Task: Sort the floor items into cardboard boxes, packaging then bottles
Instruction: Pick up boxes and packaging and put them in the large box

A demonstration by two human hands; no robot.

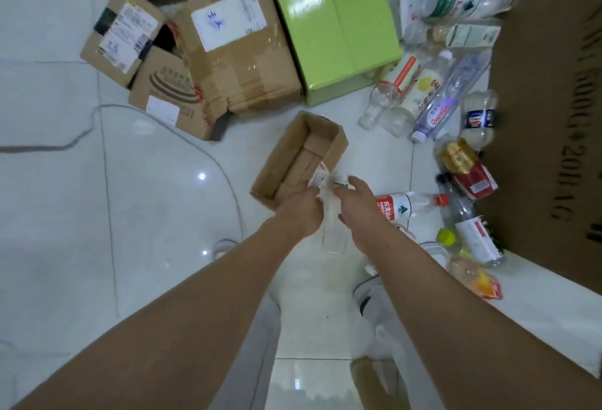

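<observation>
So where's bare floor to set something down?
Bare tile lies between the small open box and the green box, and right of that box up to the bottles. Far-left tile looks bare too. Bottles crowd the edge of the big cardboard.

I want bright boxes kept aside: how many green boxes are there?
1: the green box at top centre, right of the taped cardboard box. More could be hidden off-frame.

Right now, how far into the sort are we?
Done: little to show; the small open box looks empty. In hand: the left hand and right hand hold a clear bottle by that box. Left: many bottles lie on the floor, such as the red-capped bottle, plus a red and gold carton.
</observation>
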